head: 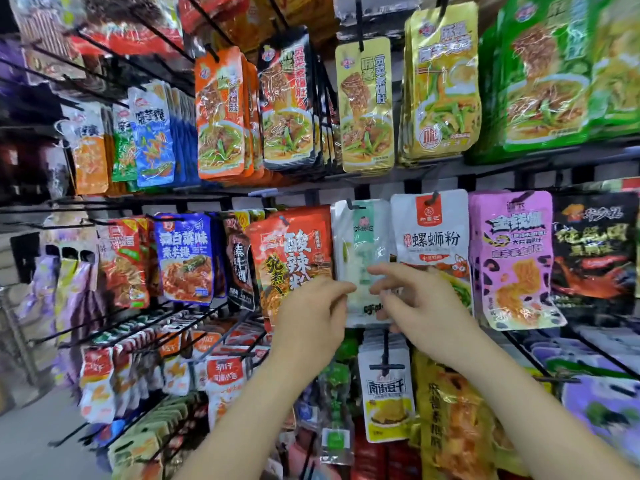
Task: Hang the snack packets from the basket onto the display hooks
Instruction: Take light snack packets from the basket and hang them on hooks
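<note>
A white and pale green snack packet (pixel 360 237) hangs by its top hole on a black display hook (pixel 351 204) in the middle row. My left hand (pixel 311 317) pinches the packet's lower left edge with curled fingers. My right hand (pixel 419 303) is at its lower right, with forefinger and thumb curled onto the front of the packet. The bottom of the packet is hidden behind both hands. The basket is out of view.
The red packet (pixel 294 251) hangs directly left of the held one and a white packet with a red label (pixel 431 233) directly right. Rows of full hooks hang above and below. Long black hooks (pixel 145 327) stick out towards me at lower left.
</note>
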The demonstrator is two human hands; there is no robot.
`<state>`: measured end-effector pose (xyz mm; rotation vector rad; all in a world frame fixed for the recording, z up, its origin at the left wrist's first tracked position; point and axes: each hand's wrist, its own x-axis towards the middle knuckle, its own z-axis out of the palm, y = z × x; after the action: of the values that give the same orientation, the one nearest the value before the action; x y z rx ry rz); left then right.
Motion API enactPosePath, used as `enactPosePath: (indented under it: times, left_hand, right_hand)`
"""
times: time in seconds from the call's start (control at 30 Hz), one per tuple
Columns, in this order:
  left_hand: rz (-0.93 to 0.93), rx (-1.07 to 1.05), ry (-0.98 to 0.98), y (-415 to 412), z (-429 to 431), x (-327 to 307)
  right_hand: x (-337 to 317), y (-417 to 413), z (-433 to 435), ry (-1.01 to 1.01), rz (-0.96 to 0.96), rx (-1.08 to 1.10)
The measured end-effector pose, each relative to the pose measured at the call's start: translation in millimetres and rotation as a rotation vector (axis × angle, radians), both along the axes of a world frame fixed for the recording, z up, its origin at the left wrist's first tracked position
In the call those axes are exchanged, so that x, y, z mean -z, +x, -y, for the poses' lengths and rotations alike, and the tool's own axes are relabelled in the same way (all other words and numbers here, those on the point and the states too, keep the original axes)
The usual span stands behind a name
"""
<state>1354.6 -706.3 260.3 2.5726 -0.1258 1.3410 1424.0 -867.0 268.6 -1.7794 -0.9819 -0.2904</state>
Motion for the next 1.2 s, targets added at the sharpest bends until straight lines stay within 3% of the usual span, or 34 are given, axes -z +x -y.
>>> enactPosePath:
  times: [0.23,0.37,0.5,0.67,0.77,1.0,1.2]
  left_hand:
    - [-0.017,0.073,-0.032,-72,-28,32]
    - [0.036,0.108,0.079,-113,-52,64]
    - [-0.064,0.177,0.082,-156,-67,110]
    - [-0.448,0.184,0.1,-212,-71,191]
    - [-0.653,0.234,0.072,-248,-64,230]
    - [-0.918,0.168,0.058,-313,-54,313]
    - [-1.053,0.079,-0.038,-372,-56,392]
  right_hand:
    - [6,-78,17,0.161,0.057,0.151]
    - [31,-135,24,0.159,0.032,0.249]
    - [71,-187,28,-0.078,0.056,0.372]
    - [143,-237,38,-0.691,0.091,0.412]
    - [189,-270,44,-0.872,-0.001,0.353]
    - [300,-325,49,-0.981,-0.206,0.295]
    - [404,-372,38,-0.927,-0.395,0.24]
